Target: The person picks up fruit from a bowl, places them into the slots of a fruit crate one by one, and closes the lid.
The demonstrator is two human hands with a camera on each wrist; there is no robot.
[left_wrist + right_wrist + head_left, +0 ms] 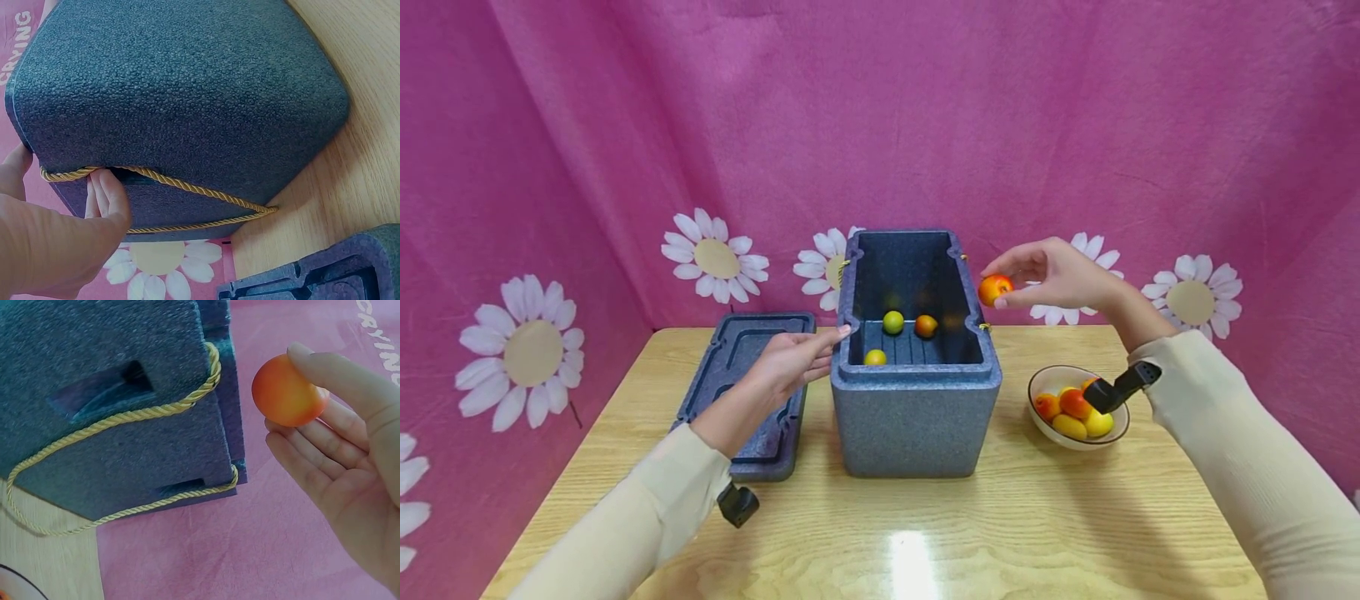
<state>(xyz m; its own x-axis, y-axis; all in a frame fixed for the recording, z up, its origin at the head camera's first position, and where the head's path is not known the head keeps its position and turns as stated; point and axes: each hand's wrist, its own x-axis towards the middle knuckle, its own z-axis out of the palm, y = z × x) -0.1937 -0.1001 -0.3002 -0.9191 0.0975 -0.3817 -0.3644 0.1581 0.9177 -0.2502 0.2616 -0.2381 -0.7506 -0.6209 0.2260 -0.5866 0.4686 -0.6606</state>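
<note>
Taking the box as the middle of a clock in the head view, the dark lid (775, 433) lies flat at nine o'clock on the wooden table (910, 525). Over its inner edge reaches the left hand (793, 362), also at nine o'clock. Its thumb rests on the rim and its bent fingers press the outer wall beside the gold cord (194, 185), so it holds the box (917, 429) at the side. The foam-like walls look light and stiff; the rim seems the natural place to steady it.

Inside the box a yellow fruit (875, 357) sits toward seven o'clock, while a green-yellow fruit (892, 322) and a darker red fruit (926, 326) lie nearer the middle.

At two o'clock, just outside the rim and touching nothing but the hand, is the red-orange fruit (995, 290). It looks light and firm, with a smooth skin that might slip or roll; a pinch around its widest part should suit it. The right hand (1052, 275) does this: thumb on one side, fingertips on the other, palm partly open behind, the forearm slanting up from five o'clock.

At four o'clock the bowl (1078, 444) stands on the table with more mixed fruit (1070, 427).
</note>
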